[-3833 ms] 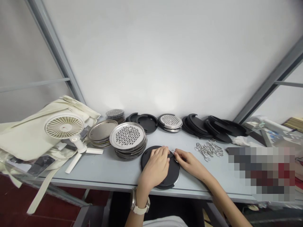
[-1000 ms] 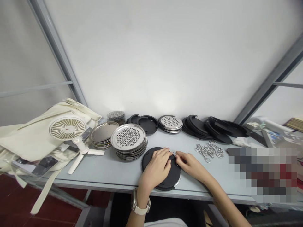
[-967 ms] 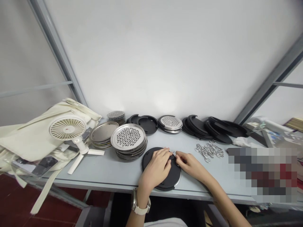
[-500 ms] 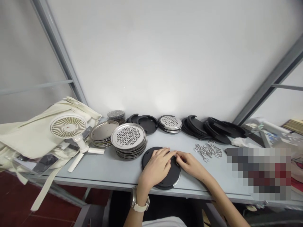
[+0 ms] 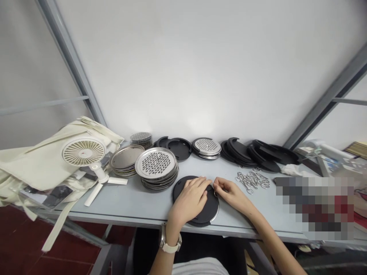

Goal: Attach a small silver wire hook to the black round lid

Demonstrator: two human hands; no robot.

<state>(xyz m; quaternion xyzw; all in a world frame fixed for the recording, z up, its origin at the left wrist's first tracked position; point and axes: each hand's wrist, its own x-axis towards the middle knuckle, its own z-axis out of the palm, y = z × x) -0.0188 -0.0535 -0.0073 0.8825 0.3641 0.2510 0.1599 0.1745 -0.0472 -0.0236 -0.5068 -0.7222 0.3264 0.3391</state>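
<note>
A round black plastic holder lies at the table's front edge, with a thin silvery rim showing along its lower right. Across its top rests my left hand, fingers stretched out and palm down, the fingertips near the far right edge. At that edge my right hand is closed in a pinch on a small metal ring pin, whose loop shows below the fingertips; the rest of it is hidden. Right of the hand lies a pile of similar metal ring pins.
Left of the holder stand stacked grater discs and plain metal discs. Behind are a black holder, perforated discs and more black holders. A white fan and cream bag occupy the left.
My right hand has shifted slightly, its fingers curling a little more at the holder's edge. The left hand stays on the holder. The whole view has moved a little.
</note>
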